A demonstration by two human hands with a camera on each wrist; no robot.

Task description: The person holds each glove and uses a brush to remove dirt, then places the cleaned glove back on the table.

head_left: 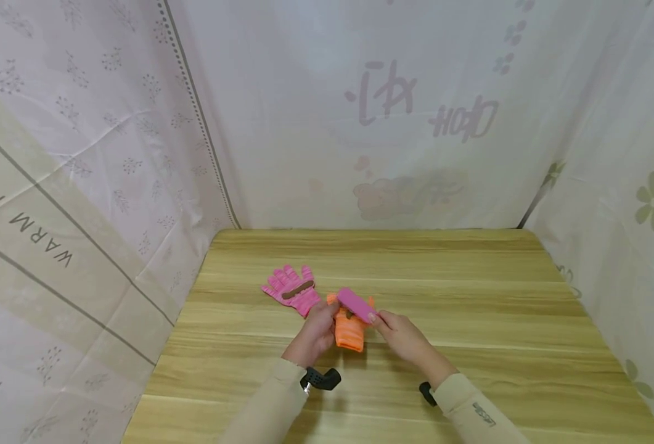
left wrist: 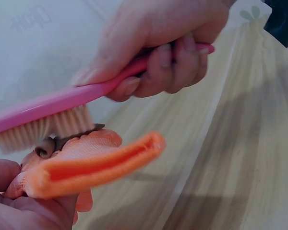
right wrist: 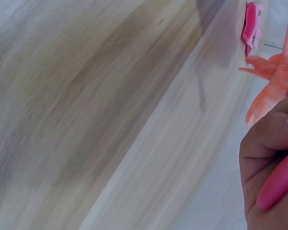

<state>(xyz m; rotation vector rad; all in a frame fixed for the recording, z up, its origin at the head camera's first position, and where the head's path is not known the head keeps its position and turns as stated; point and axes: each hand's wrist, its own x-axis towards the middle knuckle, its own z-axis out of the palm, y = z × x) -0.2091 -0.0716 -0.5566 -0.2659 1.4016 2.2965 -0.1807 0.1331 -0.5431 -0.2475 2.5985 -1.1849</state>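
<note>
My left hand (head_left: 317, 330) grips an orange knit glove (head_left: 350, 337) by its side, with the open cuff facing me. A pink brush (head_left: 354, 304) is in my right hand (head_left: 403, 338), fingers wrapped round its handle. In the left wrist view its pale bristles (left wrist: 53, 128) meet a brown, curled piece (left wrist: 47, 147) on the glove, just behind the cuff. The orange glove's fingers (right wrist: 266, 96) hang loose in the right wrist view. Beyond my left hand lies a pink knit glove (head_left: 306, 302), flat, with a brown stripe (head_left: 298, 289) across it.
A wood-grain table (head_left: 443, 265) lies under the hands. Printed curtains (head_left: 304, 123) hang along its back and both sides. I wear a black band (head_left: 321, 378) on the left wrist and another band (head_left: 428, 393) on the right.
</note>
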